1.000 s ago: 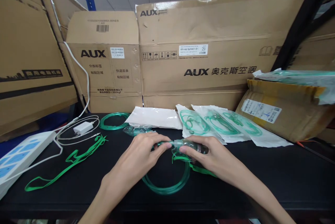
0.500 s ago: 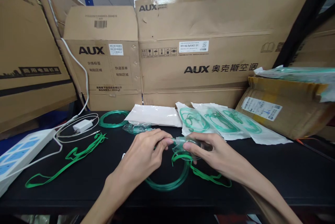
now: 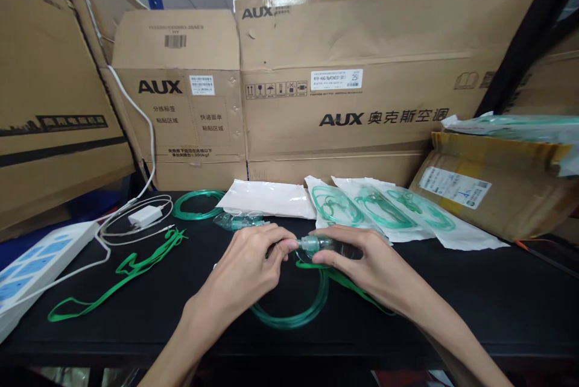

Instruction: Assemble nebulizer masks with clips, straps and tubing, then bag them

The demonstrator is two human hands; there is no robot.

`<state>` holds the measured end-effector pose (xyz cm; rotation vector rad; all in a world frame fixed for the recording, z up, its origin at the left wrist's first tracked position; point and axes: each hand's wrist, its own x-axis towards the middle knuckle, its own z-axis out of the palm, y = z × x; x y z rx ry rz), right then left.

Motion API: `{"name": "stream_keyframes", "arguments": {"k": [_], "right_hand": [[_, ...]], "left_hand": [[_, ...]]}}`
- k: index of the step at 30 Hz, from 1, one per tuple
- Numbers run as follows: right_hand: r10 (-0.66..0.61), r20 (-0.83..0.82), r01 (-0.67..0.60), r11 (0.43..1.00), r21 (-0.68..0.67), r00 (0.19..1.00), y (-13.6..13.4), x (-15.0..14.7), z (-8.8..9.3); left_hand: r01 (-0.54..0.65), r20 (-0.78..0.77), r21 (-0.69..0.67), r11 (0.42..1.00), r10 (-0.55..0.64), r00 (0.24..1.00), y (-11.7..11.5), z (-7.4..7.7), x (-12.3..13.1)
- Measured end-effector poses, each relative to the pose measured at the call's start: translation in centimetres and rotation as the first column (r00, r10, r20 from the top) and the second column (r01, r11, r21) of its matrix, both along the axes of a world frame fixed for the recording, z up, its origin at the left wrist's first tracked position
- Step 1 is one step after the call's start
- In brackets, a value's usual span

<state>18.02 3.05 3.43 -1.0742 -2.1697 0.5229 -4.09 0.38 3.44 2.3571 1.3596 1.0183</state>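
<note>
My right hand (image 3: 364,254) is closed around a clear green-tinted oxygen mask (image 3: 311,245), its narrow connector pointing left. The fingers hide much of the mask body. At the connector's tip, the thumb and fingertips of my left hand (image 3: 257,257) pinch the end of the green tubing, which is mostly hidden by them. Below my hands, coiled green tubing (image 3: 294,320) lies on the black table (image 3: 217,339). A green elastic strap (image 3: 357,292) runs from under the mask and passes behind my right forearm.
Another clear mask (image 3: 239,220) and a tubing coil (image 3: 196,205) lie at the back. Behind are a white packet (image 3: 266,199), several packaged sets (image 3: 389,209) and a cardboard box (image 3: 493,188). At left lie a green strap (image 3: 136,266), white cable and a power strip (image 3: 40,269).
My right hand has turned the mask slightly and shifted around it. The mask's strap has moved, with less of its loop showing. My left hand keeps its pinch at the connector.
</note>
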Motion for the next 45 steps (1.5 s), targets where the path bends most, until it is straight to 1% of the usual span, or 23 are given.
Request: {"name": "stream_keyframes", "arguments": {"k": [2,5,8,10,12,15,17,20,22,25,28,32,38,45], "right_hand": [[-0.017,-0.006,0.017,0.997,0.078,1.0,0.2,-0.1,-0.4],[-0.013,-0.013,0.015,0.977,0.214,1.0,0.3,-0.2,-0.9],[-0.029,-0.03,0.037,0.954,0.298,0.999,0.2,-0.5,-1.3],[-0.051,-0.043,0.062,0.948,0.313,0.998,0.2,-0.7,-1.3],[-0.051,-0.04,0.062,0.947,0.314,0.998,0.2,-0.8,-1.3],[-0.01,-0.005,0.011,0.949,0.316,1.0,0.4,-0.5,-1.3],[0.032,0.022,-0.037,0.946,0.321,0.999,0.6,-0.2,-1.3],[0.085,0.038,-0.093,0.931,0.352,0.996,0.6,0.1,-1.2],[0.1,0.039,-0.108,0.91,0.399,0.994,0.6,0.1,-1.2],[0.114,0.035,-0.117,0.888,0.445,0.993,0.6,0.1,-1.3],[0.114,0.022,-0.112,0.893,0.437,0.993,0.7,0.0,-1.5],[0.108,0.018,-0.106,0.916,0.387,0.994,0.8,0.1,-1.6],[0.092,-0.004,-0.086,0.943,0.321,0.996,0.6,-0.3,-1.5],[0.055,0.027,-0.058,0.987,0.151,0.998,0.1,-0.4,-0.9]], "left_hand": [[-0.015,0.024,-0.035,0.999,0.016,1.0,0.1,-0.1,-0.2],[-0.034,0.029,-0.095,0.995,0.037,0.999,0.2,-0.2,-0.3],[-0.066,0.047,-0.12,0.991,0.072,0.996,0.2,-0.1,-0.2],[-0.082,0.085,-0.12,0.989,0.093,0.992,0.2,0.0,-0.1],[-0.073,0.101,-0.137,0.988,0.087,0.991,0.2,0.1,-0.1],[-0.061,0.064,-0.225,0.972,0.077,0.995,0.4,0.2,-0.6],[-0.018,0.05,-0.315,0.949,0.035,0.998,0.6,0.2,-1.2],[0.093,0.089,-0.413,0.906,-0.061,0.994,0.8,0.1,-1.9],[0.119,0.103,-0.431,0.894,-0.083,0.991,0.9,0.1,-2.1],[0.087,0.068,-0.422,0.902,-0.064,0.996,0.8,0.2,-2.0],[0.048,0.047,-0.389,0.92,-0.031,0.998,0.7,0.4,-1.7],[0.012,0.077,-0.353,0.935,0.016,0.997,0.7,0.5,-1.2],[0.011,0.118,-0.294,0.956,0.025,0.993,0.9,0.2,-1.2],[-0.008,0.083,-0.246,0.969,0.029,0.996,0.8,0.2,-1.2]]}}
